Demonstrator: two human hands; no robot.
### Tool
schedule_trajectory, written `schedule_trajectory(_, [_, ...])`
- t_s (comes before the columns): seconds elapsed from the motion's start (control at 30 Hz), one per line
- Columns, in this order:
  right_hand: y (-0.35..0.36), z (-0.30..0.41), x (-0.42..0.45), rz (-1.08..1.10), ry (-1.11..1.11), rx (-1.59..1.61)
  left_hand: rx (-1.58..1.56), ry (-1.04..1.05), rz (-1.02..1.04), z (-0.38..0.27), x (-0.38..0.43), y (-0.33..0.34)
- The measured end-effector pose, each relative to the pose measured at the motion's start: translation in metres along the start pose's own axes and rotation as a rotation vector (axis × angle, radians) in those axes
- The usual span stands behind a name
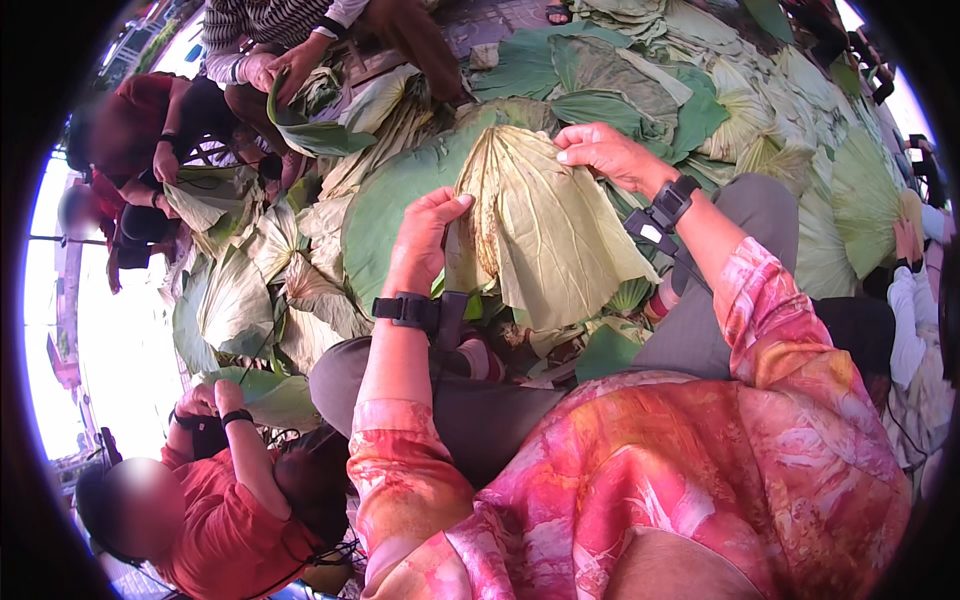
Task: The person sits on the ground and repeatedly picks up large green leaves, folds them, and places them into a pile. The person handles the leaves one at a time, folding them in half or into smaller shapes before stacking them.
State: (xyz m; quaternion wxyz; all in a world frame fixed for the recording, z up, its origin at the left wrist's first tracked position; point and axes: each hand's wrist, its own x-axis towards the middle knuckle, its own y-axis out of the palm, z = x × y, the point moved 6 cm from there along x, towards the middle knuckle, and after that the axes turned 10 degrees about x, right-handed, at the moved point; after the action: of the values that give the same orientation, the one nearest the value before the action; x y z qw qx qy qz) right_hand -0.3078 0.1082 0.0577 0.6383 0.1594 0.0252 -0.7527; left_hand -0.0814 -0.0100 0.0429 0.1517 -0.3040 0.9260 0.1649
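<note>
A folded, pale yellow-green lotus leaf (pixel 555 232) hangs in front of me, its ribs fanning down from a gathered top. My left hand (pixel 424 232) pinches its left edge between thumb and fingers. At the upper right edge, my right hand (pixel 611 157) grips it with thumb and index finger. A brown, crinkled patch runs down the leaf's left part. Behind it spreads a broad green lotus leaf (pixel 382 217), partly hidden by the held leaf and my left hand. Both my wrists wear black straps with small devices.
Heaped leaves (pixel 750 112) cover the ground ahead and to the right; more pale leaves (pixel 240 300) lie at left. Co-workers sit close by: one in a red shirt (pixel 232 517) at lower left, another in a striped top (pixel 255 22) handling a green leaf (pixel 315 135).
</note>
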Motion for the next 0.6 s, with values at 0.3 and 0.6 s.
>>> schedule_trajectory(0.3, [-0.017,0.010,0.004,-0.093,-0.127,-0.251,0.117,-0.180,0.138,0.004,-0.011,0.005])
schedule_trajectory(0.6, [-0.015,0.025,0.002,-0.094,-0.194,-0.313,0.177,-0.264,0.198,-0.004,-0.026,0.029])
